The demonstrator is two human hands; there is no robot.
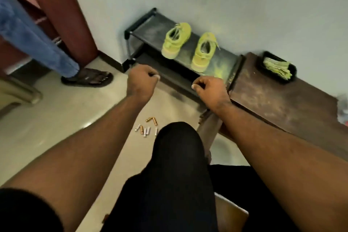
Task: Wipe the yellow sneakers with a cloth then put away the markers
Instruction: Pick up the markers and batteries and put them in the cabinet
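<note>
Head view: left hand [142, 79] and right hand [211, 88] outstretched, fingers curled, holding nothing.

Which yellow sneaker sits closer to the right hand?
The yellow sneaker nearer the brown wooden table, at: its heel lies just beyond the right hand. The other yellow sneaker sits further left on the black rack.

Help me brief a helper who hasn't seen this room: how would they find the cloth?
Look along the wall to the dark wooden bench right of the black shoe rack. At the bench's back edge sits a small black tray holding the cloth. It is folded, and yellow-green like the sneakers, but the only thing in a tray.
</note>
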